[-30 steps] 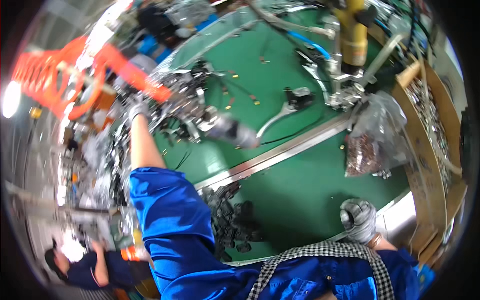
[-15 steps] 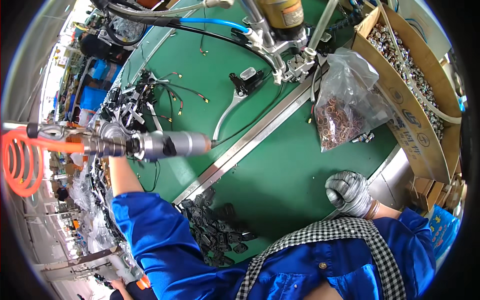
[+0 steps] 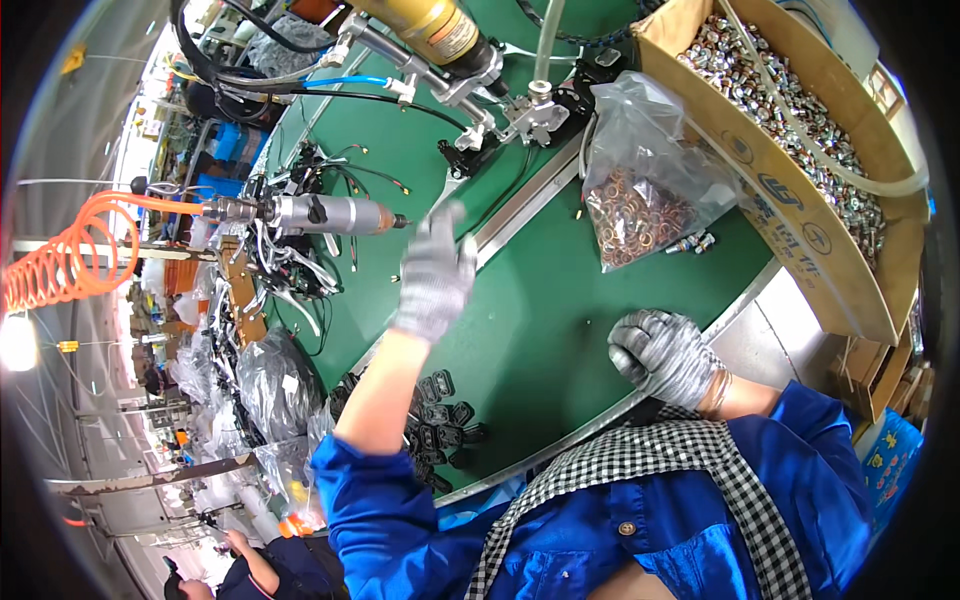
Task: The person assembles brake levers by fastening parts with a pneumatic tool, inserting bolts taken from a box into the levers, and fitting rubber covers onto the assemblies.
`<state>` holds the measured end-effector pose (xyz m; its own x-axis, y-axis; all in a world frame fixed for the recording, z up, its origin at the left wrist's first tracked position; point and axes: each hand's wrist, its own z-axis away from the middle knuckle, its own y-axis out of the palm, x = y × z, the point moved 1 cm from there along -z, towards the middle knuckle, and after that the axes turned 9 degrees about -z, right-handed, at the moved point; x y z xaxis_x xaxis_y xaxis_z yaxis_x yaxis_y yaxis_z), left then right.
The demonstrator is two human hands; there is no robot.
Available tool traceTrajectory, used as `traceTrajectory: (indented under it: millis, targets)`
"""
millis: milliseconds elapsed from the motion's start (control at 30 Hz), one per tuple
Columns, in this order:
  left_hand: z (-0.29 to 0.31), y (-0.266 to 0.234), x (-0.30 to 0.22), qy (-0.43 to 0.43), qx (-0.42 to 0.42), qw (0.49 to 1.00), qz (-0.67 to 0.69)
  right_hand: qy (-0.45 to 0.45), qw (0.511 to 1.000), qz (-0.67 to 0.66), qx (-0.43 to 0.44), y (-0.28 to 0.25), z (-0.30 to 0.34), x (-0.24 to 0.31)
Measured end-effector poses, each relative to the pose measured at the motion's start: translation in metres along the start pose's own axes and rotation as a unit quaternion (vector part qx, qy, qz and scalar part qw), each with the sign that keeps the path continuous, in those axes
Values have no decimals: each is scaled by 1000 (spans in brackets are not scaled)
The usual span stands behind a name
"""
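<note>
My left hand (image 3: pixel 437 275), in a grey knitted glove, hovers over the green table with fingers stretched out, slightly blurred, and nothing visible in it. Just beyond its fingertips lies a brake lever (image 3: pixel 447 183) with a black body. To the left of that hand hangs a silver air screwdriver (image 3: pixel 335 215) on a coiled orange hose (image 3: pixel 100 235). My right hand (image 3: pixel 660 355), gloved alike, rests near the table's front edge with its fingers curled in. Whatever those fingers hold, if anything, is hidden.
A clear bag of copper rings (image 3: pixel 640 215) lies beside a cardboard box (image 3: pixel 800 235) full of small metal fittings. A fixture with a yellow cylinder (image 3: pixel 435 35) stands at the back. Black parts (image 3: pixel 435 420) pile up near my left forearm; more levers (image 3: pixel 290 260) lie left.
My left hand has come rightward from behind the screwdriver to the table's middle. The screwdriver hangs farther off now. My right hand stays curled. The whole view has shifted.
</note>
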<state>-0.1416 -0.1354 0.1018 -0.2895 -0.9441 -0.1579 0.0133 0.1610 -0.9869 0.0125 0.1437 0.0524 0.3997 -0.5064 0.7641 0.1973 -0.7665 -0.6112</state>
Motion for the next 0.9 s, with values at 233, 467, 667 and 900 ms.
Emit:
traceTrajectory:
  millis: [233, 467, 667, 900]
  targets:
    - [-127, 76, 62, -184, 135, 962, -152, -16, 1000, 5, -10, 2, 3, -5]
    - [-213, 135, 109, -303, 60, 852, 422, -10, 1000, -18, 19, 2, 5, -7]
    - [-283, 181, 74, -160, -15, 862, 481, -6, 1000, -17, 23, -1, 6, -5]
    - [-297, 162, 96, -91, 164, 967, 171, -3, 999, -16, 37, -1, 6, -4]
